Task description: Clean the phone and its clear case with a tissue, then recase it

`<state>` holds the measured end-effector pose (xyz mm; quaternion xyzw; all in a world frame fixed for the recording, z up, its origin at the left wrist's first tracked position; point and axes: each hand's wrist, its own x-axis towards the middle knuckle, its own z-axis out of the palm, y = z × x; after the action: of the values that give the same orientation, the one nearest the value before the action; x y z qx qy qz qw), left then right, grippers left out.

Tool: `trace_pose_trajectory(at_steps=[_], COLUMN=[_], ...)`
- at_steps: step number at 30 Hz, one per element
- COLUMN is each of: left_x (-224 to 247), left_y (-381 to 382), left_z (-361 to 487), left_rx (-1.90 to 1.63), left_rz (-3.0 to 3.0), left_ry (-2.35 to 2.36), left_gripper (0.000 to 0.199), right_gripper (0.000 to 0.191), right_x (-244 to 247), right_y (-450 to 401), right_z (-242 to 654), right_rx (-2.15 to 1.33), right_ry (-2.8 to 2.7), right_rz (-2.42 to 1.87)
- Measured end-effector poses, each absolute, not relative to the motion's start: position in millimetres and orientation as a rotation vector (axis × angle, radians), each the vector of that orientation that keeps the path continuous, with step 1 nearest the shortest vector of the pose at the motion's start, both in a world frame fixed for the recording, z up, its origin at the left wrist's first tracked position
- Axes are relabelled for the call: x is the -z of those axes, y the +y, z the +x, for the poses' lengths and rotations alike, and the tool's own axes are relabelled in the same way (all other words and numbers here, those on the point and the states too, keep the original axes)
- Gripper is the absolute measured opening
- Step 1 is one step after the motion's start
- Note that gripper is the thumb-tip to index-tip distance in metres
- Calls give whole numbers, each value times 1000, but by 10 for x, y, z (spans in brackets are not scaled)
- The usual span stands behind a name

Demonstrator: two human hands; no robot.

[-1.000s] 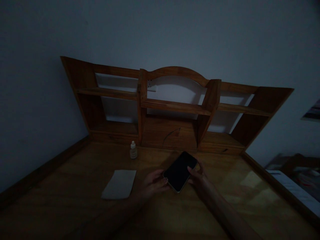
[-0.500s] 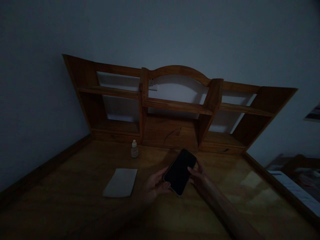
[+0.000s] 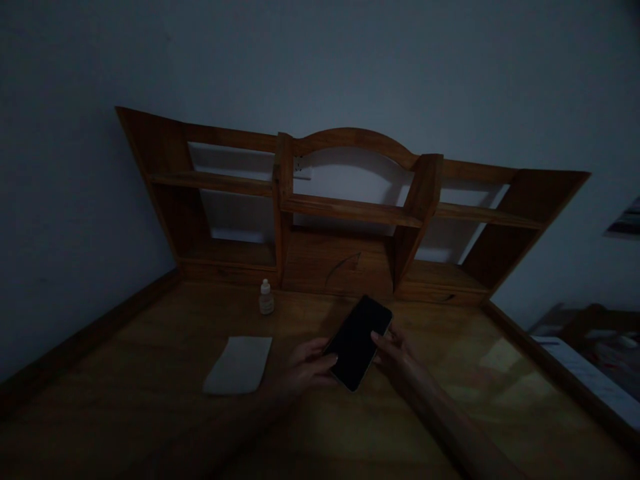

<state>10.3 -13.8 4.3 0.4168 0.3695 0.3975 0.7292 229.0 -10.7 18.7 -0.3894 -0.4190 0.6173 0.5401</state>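
A dark smartphone (image 3: 358,343) is held tilted above the wooden desk (image 3: 350,433), its black face turned up toward me. My left hand (image 3: 311,363) grips its lower left side, thumb on the front and fingers under the edge. On the right side, my right hand (image 3: 395,350) holds it, with the thumb resting on the face and the other fingers behind. A folded white cloth or paper (image 3: 239,365) lies flat on the desk, left of my left hand. Beyond it stands a small dropper-like bottle (image 3: 267,299) with a white cap.
A wooden shelf unit (image 3: 350,210) spans the back of the desk against the wall. Behind it a wall socket (image 3: 301,168) shows. Past the desk's right edge are a white surface (image 3: 587,373) and dim clutter. The room is dark.
My left thumb has shifted up along the phone's lower left edge, lying straighter on its face. The phone stays in both hands; the view has moved slightly.
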Motion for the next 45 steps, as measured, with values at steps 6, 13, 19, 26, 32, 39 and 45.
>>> trace_pose_trajectory(at_steps=[6,13,19,26,32,39,45], left_x=[-38,-16,-69,-4,4,31,-63], left_y=[-145,-144,-162,-115,-106,-174,-245], left_z=[130,143,124,134,118,134,156], left_rx=[-857,-955,-899,-878,-896,-836,-741], left_rz=[869,835,909,1007,1060,1163,1188], left_ry=[825,731,756,798,765,576,524], left_gripper=[52,53,63,71,72,70,73], right_gripper=[39,64,60,55,59,44,38], right_x=[-166,-95,-103,-84,-84,-172,-149], right_y=[-173,-298,-318,-308,-336,-296,-284], right_z=[2204,2096,2132,2149,2165,2122,2150], right_rx=[-1423,-1785,-1757,-1734,-1742,-1540,-1318], right_ry=[-1268,-1473,-1464,-1422,-1427,-1452,-1351], right_rz=[-1078,-824,-813,-851,-862,-968,-1052])
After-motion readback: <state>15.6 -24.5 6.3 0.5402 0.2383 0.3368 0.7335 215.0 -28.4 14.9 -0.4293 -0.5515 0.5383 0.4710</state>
